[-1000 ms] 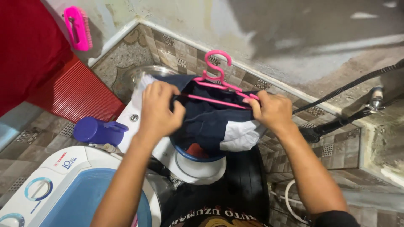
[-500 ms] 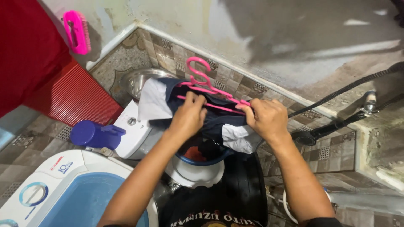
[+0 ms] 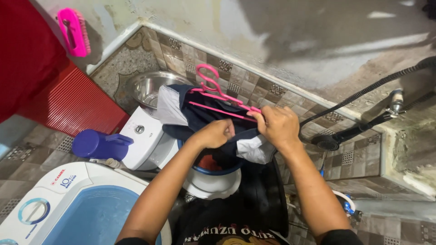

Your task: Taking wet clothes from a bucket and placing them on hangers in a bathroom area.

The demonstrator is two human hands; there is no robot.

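A pink plastic hanger (image 3: 217,96) carries a dark navy garment with white sleeves (image 3: 190,115), held above a white toilet (image 3: 150,138). My right hand (image 3: 277,127) grips the hanger's right end together with the cloth. Close beside it, my left hand (image 3: 217,134) pinches the dark fabric just under the hanger bar. A blue basin (image 3: 213,165) with red cloth inside rests on the toilet bowl below the garment.
A white and blue washing machine (image 3: 68,208) stands at lower left. A purple jug (image 3: 97,144) lies by the toilet, a steel bowl (image 3: 147,86) behind it. A pink brush (image 3: 75,31) hangs on the wall. A black hose and tap (image 3: 359,127) are at right.
My left hand has slid right along the garment toward my right hand, from the hanger's left end to near its right end. The hanger and garment have shifted slightly.
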